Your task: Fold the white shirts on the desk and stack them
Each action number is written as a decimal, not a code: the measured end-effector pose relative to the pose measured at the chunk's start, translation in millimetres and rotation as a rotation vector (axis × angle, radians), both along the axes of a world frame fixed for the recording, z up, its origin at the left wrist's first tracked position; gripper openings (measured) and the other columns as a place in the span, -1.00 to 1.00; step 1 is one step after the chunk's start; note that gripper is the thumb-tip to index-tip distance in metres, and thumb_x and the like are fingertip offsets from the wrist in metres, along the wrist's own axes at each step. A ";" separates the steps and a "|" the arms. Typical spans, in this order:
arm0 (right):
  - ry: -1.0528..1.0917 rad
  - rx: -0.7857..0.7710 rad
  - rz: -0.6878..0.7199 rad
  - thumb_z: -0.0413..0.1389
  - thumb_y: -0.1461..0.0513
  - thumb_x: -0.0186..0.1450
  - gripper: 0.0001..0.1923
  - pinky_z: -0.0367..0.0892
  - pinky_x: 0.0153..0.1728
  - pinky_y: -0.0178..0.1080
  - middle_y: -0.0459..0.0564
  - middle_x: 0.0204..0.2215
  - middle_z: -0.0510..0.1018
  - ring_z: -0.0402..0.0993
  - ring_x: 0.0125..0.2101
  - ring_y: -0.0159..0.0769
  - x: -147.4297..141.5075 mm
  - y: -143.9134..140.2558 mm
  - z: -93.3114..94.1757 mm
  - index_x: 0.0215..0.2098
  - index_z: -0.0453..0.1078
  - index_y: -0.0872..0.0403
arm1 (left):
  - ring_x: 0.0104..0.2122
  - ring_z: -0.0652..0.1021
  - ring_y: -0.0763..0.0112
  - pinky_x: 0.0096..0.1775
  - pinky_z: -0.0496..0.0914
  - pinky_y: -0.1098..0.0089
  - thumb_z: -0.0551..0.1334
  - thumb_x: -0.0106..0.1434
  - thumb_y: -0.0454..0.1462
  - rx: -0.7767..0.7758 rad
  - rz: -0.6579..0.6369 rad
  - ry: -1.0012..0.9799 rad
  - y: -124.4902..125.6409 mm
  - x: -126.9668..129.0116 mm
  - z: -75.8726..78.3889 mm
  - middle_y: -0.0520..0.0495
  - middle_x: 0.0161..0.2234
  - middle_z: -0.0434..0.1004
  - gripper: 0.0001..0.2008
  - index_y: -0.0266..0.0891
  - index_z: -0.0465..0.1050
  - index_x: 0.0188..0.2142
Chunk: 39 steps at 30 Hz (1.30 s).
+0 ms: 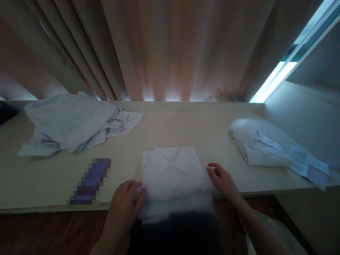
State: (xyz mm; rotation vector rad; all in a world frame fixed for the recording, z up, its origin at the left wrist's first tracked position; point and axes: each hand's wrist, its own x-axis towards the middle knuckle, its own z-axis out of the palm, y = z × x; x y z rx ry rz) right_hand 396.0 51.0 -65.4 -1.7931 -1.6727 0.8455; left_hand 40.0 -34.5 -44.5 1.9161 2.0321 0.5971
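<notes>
A folded white collared shirt (174, 173) lies at the near edge of a pale wooden table (170, 127), its lower part hanging over the edge. My left hand (126, 203) rests against the shirt's left side, fingers on the fabric. My right hand (221, 179) touches the shirt's right edge, fingers slightly curled. Neither hand clearly lifts the shirt.
A heap of loose pale blue shirts (74, 122) lies at the back left. A folded shirt (259, 148) sits at the right, with pale fabric (308, 164) beside it. A blurred-out purple object (91, 180) lies near the front left. Curtains (170, 46) hang behind the table.
</notes>
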 end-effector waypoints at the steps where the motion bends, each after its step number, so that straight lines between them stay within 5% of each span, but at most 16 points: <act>1: 0.027 0.000 0.021 -0.06 -0.05 0.26 -0.58 0.26 -0.43 -0.23 -0.07 -0.50 0.46 0.39 -0.48 -0.25 7.1 -14.2 -0.8 -0.11 0.31 0.05 | -0.09 0.44 0.11 -0.01 0.29 0.17 0.09 0.17 -0.03 -0.031 -0.035 -0.014 -11.2 -3.0 -1.8 -0.19 -0.16 0.50 -0.68 -0.12 0.46 -0.23; 7: 0.155 0.049 0.243 0.05 0.01 0.20 -0.70 0.31 -0.16 -0.18 0.04 -0.26 0.49 0.41 -0.20 -0.16 16.5 -49.4 1.2 -0.27 0.43 0.03 | -0.23 0.50 0.20 -0.14 0.38 0.25 0.13 0.14 -0.03 -0.186 -0.090 -0.253 -19.8 -10.5 -16.3 -0.12 -0.24 0.50 -0.70 -0.13 0.47 -0.28; 10: 0.211 0.093 0.123 0.02 -0.01 0.22 -0.68 0.30 -0.16 -0.19 0.03 -0.27 0.51 0.41 -0.19 -0.15 9.5 -41.2 1.0 -0.34 0.43 0.03 | -0.29 0.49 0.25 -0.21 0.39 0.30 0.15 0.12 -0.02 -0.138 -0.081 -0.361 -8.9 -3.7 -15.1 -0.10 -0.27 0.49 -0.73 -0.14 0.47 -0.40; 16: 0.208 0.174 -0.091 -0.03 -0.05 0.23 -0.64 0.23 -0.46 -0.28 -0.12 -0.58 0.39 0.32 -0.50 -0.28 -6.7 -26.1 6.7 -0.45 0.36 0.04 | -0.40 0.48 0.33 -0.35 0.37 0.38 0.09 0.16 0.03 -0.122 0.115 -0.597 -4.4 8.1 -4.2 -0.01 -0.40 0.51 -0.65 -0.17 0.42 -0.32; 19: 0.208 0.234 -0.141 -0.03 -0.04 0.23 -0.63 0.19 -0.49 -0.31 -0.13 -0.60 0.38 0.29 -0.52 -0.31 -14.0 -19.6 14.1 -0.45 0.37 0.06 | -0.47 0.45 0.36 -0.41 0.34 0.41 0.09 0.14 0.06 -0.097 0.156 -0.579 -2.5 9.5 0.2 0.04 -0.51 0.45 -0.63 -0.18 0.38 -0.37; 23: 0.178 0.339 -0.201 -0.06 -0.03 0.27 -0.64 0.17 -0.48 -0.31 -0.12 -0.56 0.40 0.29 -0.50 -0.32 -21.6 -6.8 18.8 -0.39 0.36 0.07 | -0.39 0.48 0.35 -0.36 0.34 0.41 0.10 0.16 0.05 0.022 0.203 -0.455 5.2 10.9 2.1 0.00 -0.42 0.50 -0.64 -0.18 0.39 -0.31; 29: 0.095 0.284 -0.125 -0.12 -0.02 0.30 -0.63 0.16 -0.45 -0.30 -0.10 -0.54 0.41 0.31 -0.48 -0.30 -24.6 3.1 2.1 -0.35 0.34 0.06 | -0.41 0.48 0.40 -0.39 0.32 0.46 0.10 0.18 0.01 -0.032 0.221 -0.539 14.8 10.4 -14.9 0.03 -0.44 0.50 -0.68 -0.19 0.38 -0.35; 39: 0.116 0.276 -0.185 -0.12 -0.01 0.31 -0.64 0.12 -0.49 -0.32 -0.16 -0.60 0.31 0.24 -0.52 -0.34 -22.7 -22.7 12.0 -0.43 0.29 0.05 | -0.53 0.44 0.42 -0.49 0.28 0.46 0.04 0.20 0.05 -0.094 0.216 -0.454 -6.3 13.0 -16.2 0.10 -0.56 0.42 -0.64 -0.17 0.34 -0.33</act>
